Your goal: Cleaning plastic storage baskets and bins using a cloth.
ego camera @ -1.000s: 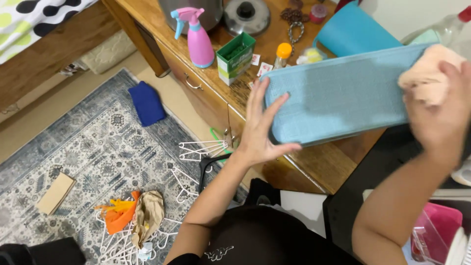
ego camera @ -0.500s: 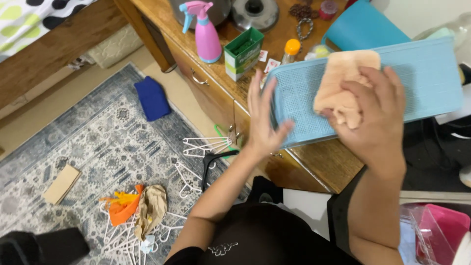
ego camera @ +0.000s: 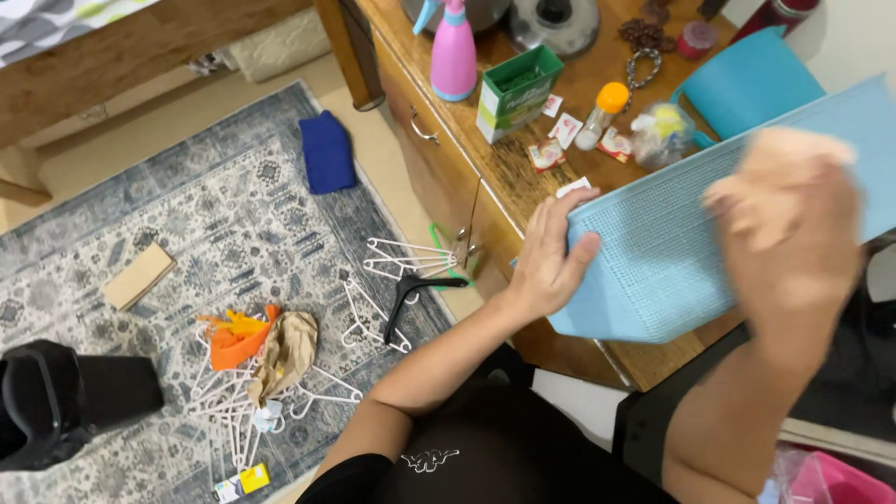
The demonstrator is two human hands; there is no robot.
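Gripping the near-left end of a light blue basket [ego camera: 672, 271], the left hand [ego camera: 546, 266] has its fingers curled over the rim and its palm flat against the side. That basket is tipped on its side above the front edge of a wooden dresser [ego camera: 523, 177]. Pressed to the basket's textured face, the right hand [ego camera: 793, 233] is blurred and closed around a peach cloth [ego camera: 793, 163]. Left of the basket on the dresser top stand a green box [ego camera: 515, 91], a pink spray bottle [ego camera: 454, 56] and an orange-capped bottle [ego camera: 602, 114]. Below the basket, white hangers [ego camera: 411, 257] lie on a patterned rug [ego camera: 187, 233].
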